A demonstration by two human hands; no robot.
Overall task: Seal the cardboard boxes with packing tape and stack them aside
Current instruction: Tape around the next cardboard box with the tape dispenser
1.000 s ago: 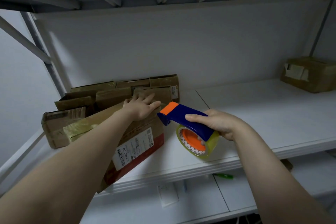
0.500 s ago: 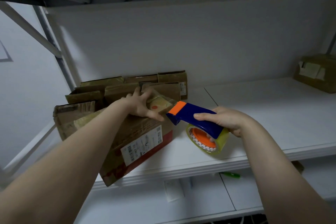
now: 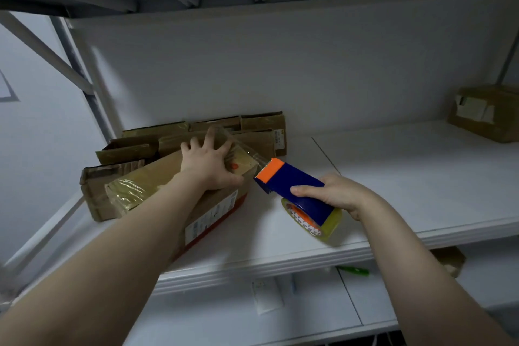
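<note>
A brown cardboard box point(image 3: 157, 180) with a white label and a red lower edge lies tilted on the white shelf point(image 3: 393, 177), its near end past the shelf's front edge. My left hand point(image 3: 209, 161) presses flat on the box's far end, fingers spread. My right hand point(image 3: 335, 192) grips the blue handle of a tape dispenser point(image 3: 292, 184) with an orange blade guard and a yellowish tape roll point(image 3: 317, 226). A clear strip of tape point(image 3: 247, 153) stretches from the dispenser's blade to the box top by my left hand.
Several flattened or open cardboard boxes point(image 3: 196, 135) lie behind the held box against the back wall. A taped box point(image 3: 486, 112) sits at the shelf's far right. A green object point(image 3: 355, 270) lies on the lower shelf. An upper shelf hangs overhead.
My left hand has slid further up the box top and spread its fingers. The dispenser has pulled away a little, and a strip of tape now spans from it to the box.
</note>
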